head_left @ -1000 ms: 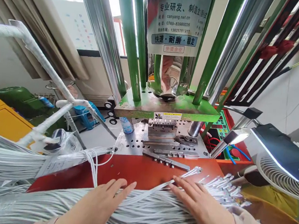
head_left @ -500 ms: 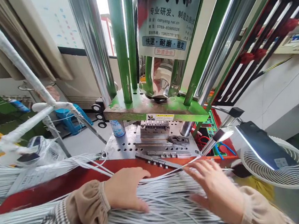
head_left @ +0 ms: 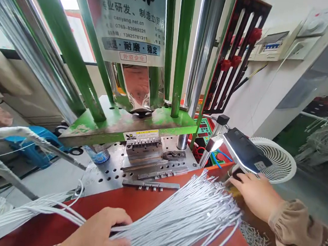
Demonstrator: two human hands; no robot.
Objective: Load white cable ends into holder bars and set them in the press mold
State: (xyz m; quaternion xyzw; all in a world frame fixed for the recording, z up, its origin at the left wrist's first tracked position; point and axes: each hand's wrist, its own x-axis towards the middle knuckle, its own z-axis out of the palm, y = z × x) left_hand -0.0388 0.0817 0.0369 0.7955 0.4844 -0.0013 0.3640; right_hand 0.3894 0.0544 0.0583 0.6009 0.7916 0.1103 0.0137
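Note:
A thick bundle of thin white cables (head_left: 178,216) lies fanned across the red table top (head_left: 142,201), its cut ends bunched toward the right. At the bundle's left edge, my left hand (head_left: 102,232) has cables running between thumb and fingers. My right hand (head_left: 260,198) is off to the right of the cable ends, fingers outstretched, just below the lamp (head_left: 246,149). Nothing shows in it, though its palm side is hidden. A metal mould bar with short pegs (head_left: 151,184) rests on the table's far edge, in front of the press.
The green press plate (head_left: 135,126) stands over a metal mould block (head_left: 144,152) on a drilled steel bed. At the right are a white fan (head_left: 281,160) and a red-framed control panel (head_left: 205,128). Short cable offcuts (head_left: 257,242) lie below the table's right edge.
The view has turned right. My right hand has moved from over the cables to beyond their ends. My left hand has closed around cables, and the cables now lie in a tighter bundle.

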